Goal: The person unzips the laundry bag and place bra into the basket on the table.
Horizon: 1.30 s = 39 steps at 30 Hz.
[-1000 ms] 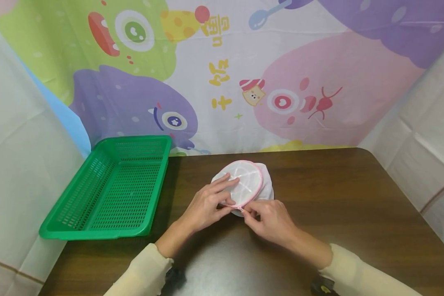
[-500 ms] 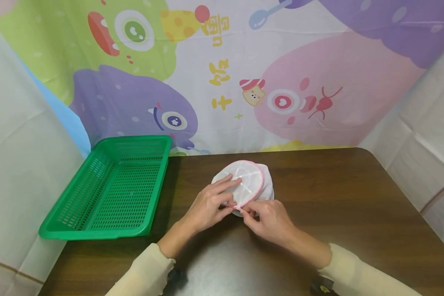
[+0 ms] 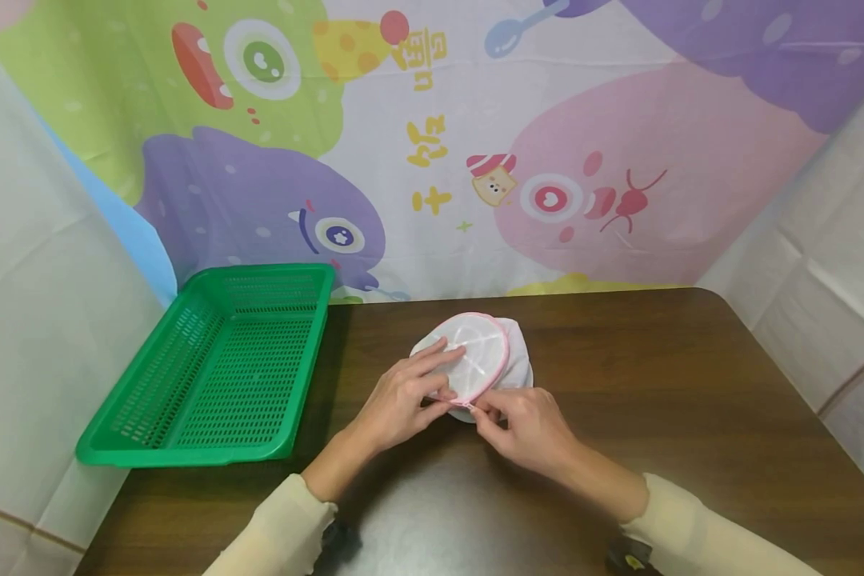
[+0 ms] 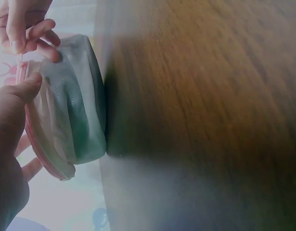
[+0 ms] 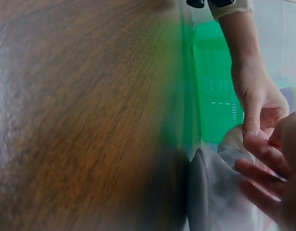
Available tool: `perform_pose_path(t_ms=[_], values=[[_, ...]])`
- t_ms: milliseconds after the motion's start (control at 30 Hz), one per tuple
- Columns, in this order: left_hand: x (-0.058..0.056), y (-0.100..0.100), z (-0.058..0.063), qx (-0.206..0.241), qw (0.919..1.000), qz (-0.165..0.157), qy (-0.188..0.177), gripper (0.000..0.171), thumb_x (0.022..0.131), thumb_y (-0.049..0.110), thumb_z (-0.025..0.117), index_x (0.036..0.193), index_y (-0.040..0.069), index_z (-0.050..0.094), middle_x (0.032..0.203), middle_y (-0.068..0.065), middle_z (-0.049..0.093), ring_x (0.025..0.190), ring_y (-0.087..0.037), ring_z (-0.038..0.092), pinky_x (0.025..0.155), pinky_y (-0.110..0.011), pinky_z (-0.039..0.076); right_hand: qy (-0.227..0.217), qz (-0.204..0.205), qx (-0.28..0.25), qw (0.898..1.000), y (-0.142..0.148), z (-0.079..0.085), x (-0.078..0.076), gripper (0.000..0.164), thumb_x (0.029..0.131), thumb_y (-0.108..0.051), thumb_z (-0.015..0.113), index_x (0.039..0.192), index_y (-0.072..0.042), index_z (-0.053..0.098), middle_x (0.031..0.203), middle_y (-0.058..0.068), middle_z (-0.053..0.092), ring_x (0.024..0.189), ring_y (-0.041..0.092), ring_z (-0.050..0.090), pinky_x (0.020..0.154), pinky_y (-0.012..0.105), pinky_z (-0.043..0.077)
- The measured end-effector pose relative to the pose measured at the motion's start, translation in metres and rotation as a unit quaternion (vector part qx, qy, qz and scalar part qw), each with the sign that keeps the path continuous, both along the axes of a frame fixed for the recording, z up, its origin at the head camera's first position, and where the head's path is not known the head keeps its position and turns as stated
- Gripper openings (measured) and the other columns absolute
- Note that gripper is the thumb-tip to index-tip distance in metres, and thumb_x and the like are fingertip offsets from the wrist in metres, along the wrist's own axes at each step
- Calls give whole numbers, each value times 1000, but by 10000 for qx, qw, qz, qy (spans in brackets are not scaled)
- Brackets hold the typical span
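A white mesh laundry bag (image 3: 475,352) with a round, pink-edged lid stands on the table in the head view. My left hand (image 3: 403,400) pinches the near rim between thumb and fingers, with other fingers spread over the lid. In the left wrist view, its thumb (image 4: 29,89) presses the bag's side just by the pink zipper (image 4: 35,137). At the near edge, my right hand (image 3: 522,424) pinches the small zipper pull (image 3: 470,407). The right wrist view shows the grey-white side of the bag (image 5: 220,192) below the right fingers. What the bag contains is hidden.
To the left, a green perforated basket (image 3: 306,384) stands on the brown wooden table (image 3: 655,368). Behind the table hangs a cartoon-printed cloth (image 3: 432,240). Pale walls close in the left and right sides.
The lid's right edge has shifted very slightly to the left. Both hands stay in almost the same place, still gripping at the near rim.
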State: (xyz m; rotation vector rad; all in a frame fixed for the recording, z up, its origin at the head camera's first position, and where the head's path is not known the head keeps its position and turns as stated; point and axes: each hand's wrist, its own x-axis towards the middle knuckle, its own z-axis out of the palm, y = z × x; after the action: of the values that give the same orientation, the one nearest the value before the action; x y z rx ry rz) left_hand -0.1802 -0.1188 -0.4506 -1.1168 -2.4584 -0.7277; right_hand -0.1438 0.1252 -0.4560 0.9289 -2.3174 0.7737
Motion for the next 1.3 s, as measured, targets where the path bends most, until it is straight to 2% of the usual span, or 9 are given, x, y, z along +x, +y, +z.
perform_pose_path(t_ms=[200,533,733,933,1167,1300], values=[[2,4,1,84,9994,163,-306,20,91,13,95,100,18,78,161,-8,70,158,-35,59,121,-57,57,30,-15,-61,10000,-2,2,0,17,86,-7,81,77,-19,72,63,-12,67,56,-3,55,54,14,41],[2,5,2,6,9999,-90,147,20,92,12,94,86,16,75,159,-8,72,157,-36,61,119,-55,59,-67,10,-63,10000,-2,3,1,18,87,-7,81,76,-19,72,63,-12,68,56,-4,54,54,13,40],[0,0,2,-52,9997,-143,173,18,91,14,95,87,17,77,158,-8,72,157,-37,61,119,-55,59,-56,-7,-34,10000,1,1,1,18,86,-7,80,76,-19,71,63,-13,67,55,-2,56,55,14,40],[-1,-3,2,-85,9999,-69,49,18,92,14,95,87,17,78,157,-7,73,157,-36,61,120,-54,58,-87,-26,-23,10000,3,1,1,19,87,-7,80,76,-19,71,63,-13,67,53,3,58,55,14,40],[0,0,2,30,9994,175,-283,17,91,16,95,99,19,81,161,-5,70,159,-33,59,122,-58,57,-155,-43,-63,9999,2,3,2,18,87,-7,80,77,-19,72,63,-12,69,53,5,61,55,15,42],[3,3,3,68,9996,212,-180,20,89,15,96,101,19,80,160,-7,71,156,-35,62,117,-58,60,-110,-36,-91,9999,1,3,2,18,87,-6,79,76,-18,72,63,-12,69,53,4,61,55,15,41]])
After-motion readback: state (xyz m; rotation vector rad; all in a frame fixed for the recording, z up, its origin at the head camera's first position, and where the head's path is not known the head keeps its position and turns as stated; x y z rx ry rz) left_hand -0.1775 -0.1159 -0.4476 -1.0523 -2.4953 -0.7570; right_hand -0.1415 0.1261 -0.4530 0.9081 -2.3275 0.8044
